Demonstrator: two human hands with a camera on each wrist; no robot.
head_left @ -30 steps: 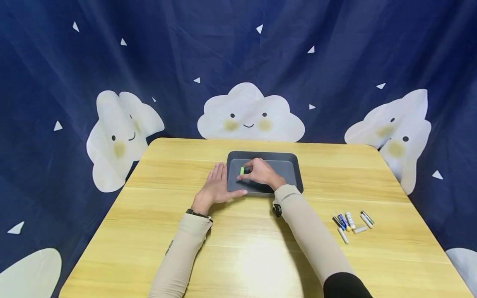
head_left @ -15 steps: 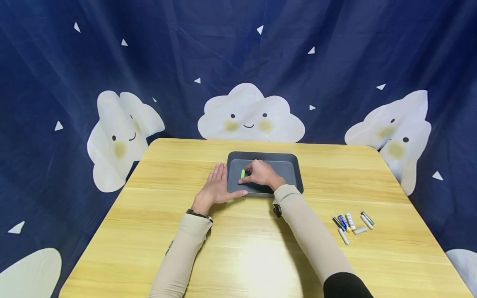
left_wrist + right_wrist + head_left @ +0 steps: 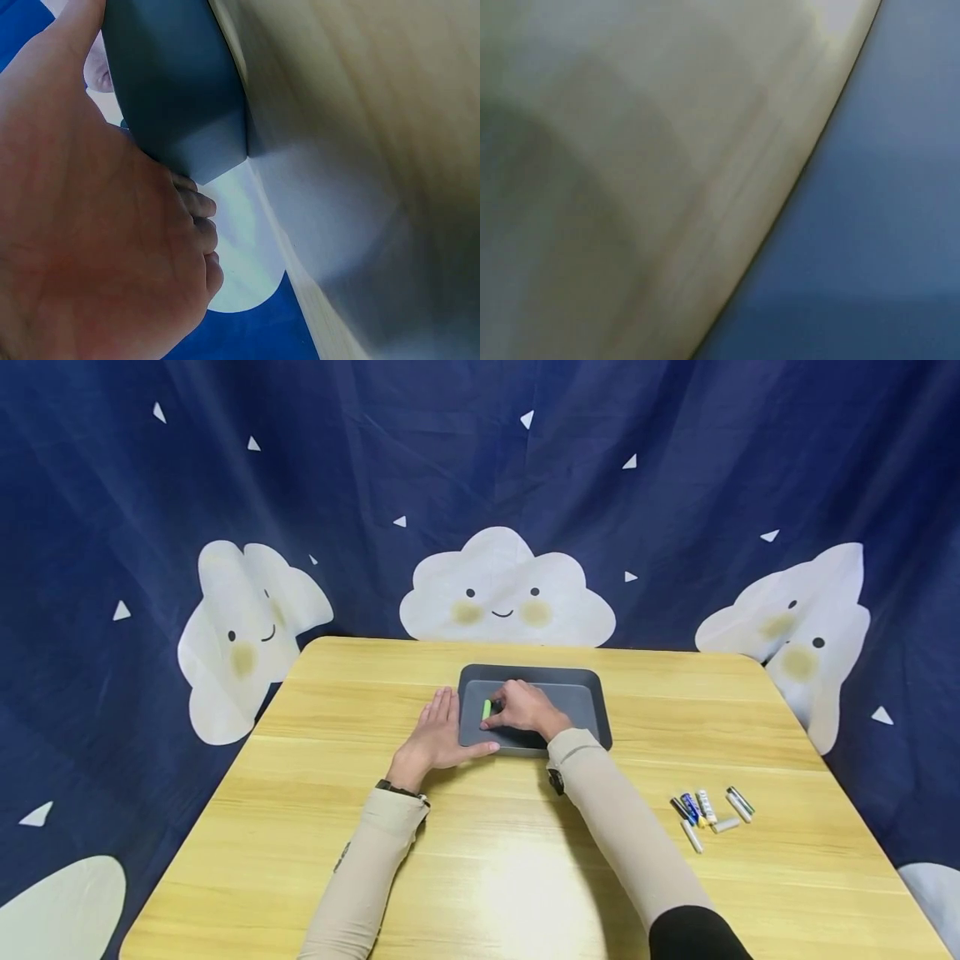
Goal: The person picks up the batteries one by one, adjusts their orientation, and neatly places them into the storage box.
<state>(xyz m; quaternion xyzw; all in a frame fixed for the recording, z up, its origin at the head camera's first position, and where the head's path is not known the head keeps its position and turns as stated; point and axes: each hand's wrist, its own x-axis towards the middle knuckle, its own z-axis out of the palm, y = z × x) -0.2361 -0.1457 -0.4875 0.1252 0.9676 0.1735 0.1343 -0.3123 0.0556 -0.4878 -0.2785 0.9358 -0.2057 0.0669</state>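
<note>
My right hand [image 3: 523,707] is over the dark grey tray [image 3: 577,700], pinching a bright green battery [image 3: 487,707] between thumb and fingers. The battery stands close over the tray's floor near its left end; its dark end is partly covered by my fingers. Flat against the tray's left side lies my left hand [image 3: 432,737], fingers straight and thumb stretched along the front rim. In the left wrist view the palm is large beside the tray's outer wall [image 3: 180,82]. The right wrist view has only the tray's side [image 3: 855,225] and tabletop; the hand is out of it.
Several small batteries [image 3: 689,807], blue, white and dark, lie loosely grouped on the wooden table [image 3: 337,860] to the right of my right forearm. Two more cells [image 3: 739,803] lie side by side just beyond them. A dark blue curtain [image 3: 360,443] with smiling clouds hangs behind the table.
My right hand has come down slightly with the green battery, bringing it nearer the tray's floor. The left hand stays against the tray, and the loose batteries have not moved.
</note>
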